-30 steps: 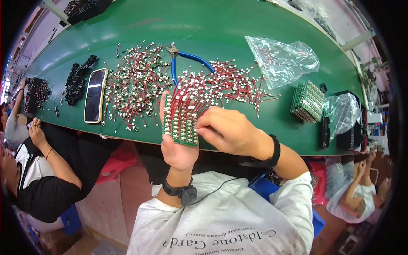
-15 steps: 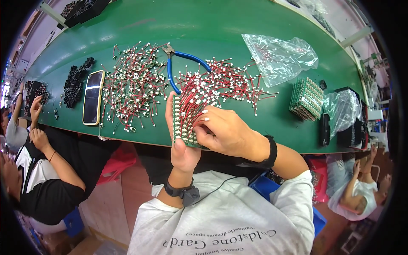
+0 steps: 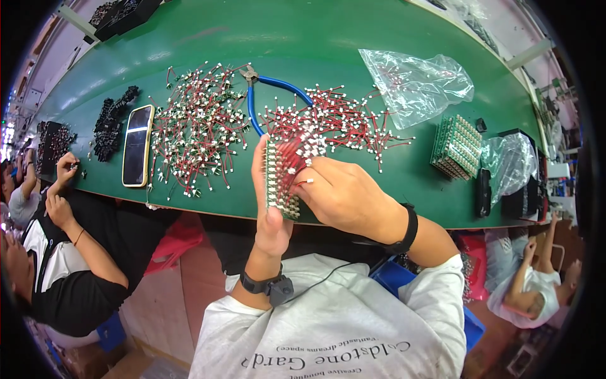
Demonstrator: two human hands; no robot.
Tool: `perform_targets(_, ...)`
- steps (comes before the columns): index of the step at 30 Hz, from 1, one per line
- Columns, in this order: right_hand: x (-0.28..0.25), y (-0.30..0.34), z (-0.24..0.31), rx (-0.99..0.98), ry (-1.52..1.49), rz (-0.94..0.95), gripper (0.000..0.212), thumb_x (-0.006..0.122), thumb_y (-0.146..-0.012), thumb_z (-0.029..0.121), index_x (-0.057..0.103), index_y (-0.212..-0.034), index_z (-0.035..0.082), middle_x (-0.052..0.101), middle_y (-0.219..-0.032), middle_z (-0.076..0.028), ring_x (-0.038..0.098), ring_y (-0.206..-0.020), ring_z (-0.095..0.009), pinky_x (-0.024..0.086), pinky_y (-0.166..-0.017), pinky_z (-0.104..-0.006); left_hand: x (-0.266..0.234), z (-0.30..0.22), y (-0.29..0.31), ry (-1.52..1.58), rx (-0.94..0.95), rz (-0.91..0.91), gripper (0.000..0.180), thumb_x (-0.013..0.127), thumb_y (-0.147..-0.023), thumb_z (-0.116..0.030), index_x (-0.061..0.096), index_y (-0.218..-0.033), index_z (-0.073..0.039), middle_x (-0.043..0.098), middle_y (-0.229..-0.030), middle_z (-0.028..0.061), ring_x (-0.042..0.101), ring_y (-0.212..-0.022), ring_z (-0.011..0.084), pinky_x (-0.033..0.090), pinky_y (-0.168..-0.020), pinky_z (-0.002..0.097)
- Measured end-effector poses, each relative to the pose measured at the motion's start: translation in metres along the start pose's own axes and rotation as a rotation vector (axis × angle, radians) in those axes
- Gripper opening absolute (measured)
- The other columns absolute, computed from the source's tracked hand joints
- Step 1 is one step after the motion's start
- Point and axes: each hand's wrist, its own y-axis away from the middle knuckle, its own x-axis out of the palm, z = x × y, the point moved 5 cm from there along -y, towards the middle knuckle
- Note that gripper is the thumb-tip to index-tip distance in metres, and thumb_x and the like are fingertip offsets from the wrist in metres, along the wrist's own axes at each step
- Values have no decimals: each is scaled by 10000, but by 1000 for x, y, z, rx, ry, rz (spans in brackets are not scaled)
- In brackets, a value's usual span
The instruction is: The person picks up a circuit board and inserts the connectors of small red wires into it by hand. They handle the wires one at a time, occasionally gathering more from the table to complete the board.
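My left hand (image 3: 273, 235) is closed around the edges of a green circuit board panel (image 3: 273, 180), held tilted over the table's near edge. A bundle of red wires with white connectors (image 3: 308, 142) fans out from the panel's far side, partly blurred. Against the panel's right side, my right hand (image 3: 353, 196) pinches a red connector wire (image 3: 305, 182), whose white plug sticks out by the fingers. Where the wire's other end meets the panel is hidden by the fingers. Just beyond the panel lie blue-handled cutting pliers (image 3: 251, 104), jaws pointing away and handles spread.
Loose red wires (image 3: 350, 117) lie beyond my right hand. To the left are a wired-parts pile (image 3: 202, 120), a phone (image 3: 137, 148) and black parts (image 3: 110, 123). A plastic bag (image 3: 420, 91) and stacked panels (image 3: 456, 148) sit right. A co-worker (image 3: 76, 252) sits at left.
The panel has turned more edge-on and shifted slightly right in my left hand, and its wires have swung. My right hand has moved slightly with it, still pinching a wire.
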Motion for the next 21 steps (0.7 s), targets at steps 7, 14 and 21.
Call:
perform_targets(7,9,6,-4,37,47,25,173,694,-728,16,549,-820,37,525,-715,-97,572,-616,-269,476,-524,-372,0,5,2,14,11,30,1021,580,-843,-571,78,-1545,-24,432,-1437,168,456,-1316,283,326,-1123,417)
perform_targets(14,-30,-3,-67,166,-61,-199,181,753,-756,72,681,-919,43,593,-764,-91,610,-647,-269,499,-587,-344,-25,-6,-2,236,162,-88,883,498,-925,-490,134,-1517,55,416,-1442,253,463,-1315,338,335,-1127,463)
perform_targets(21,-2,-4,-78,201,20,-51,159,749,-755,82,699,-906,71,596,-947,-94,577,-914,-277,490,-769,-384,-53,-4,1,290,226,-134,768,389,-969,-513,298,-1470,62,431,-1411,320,480,-1275,410,333,-1113,499)
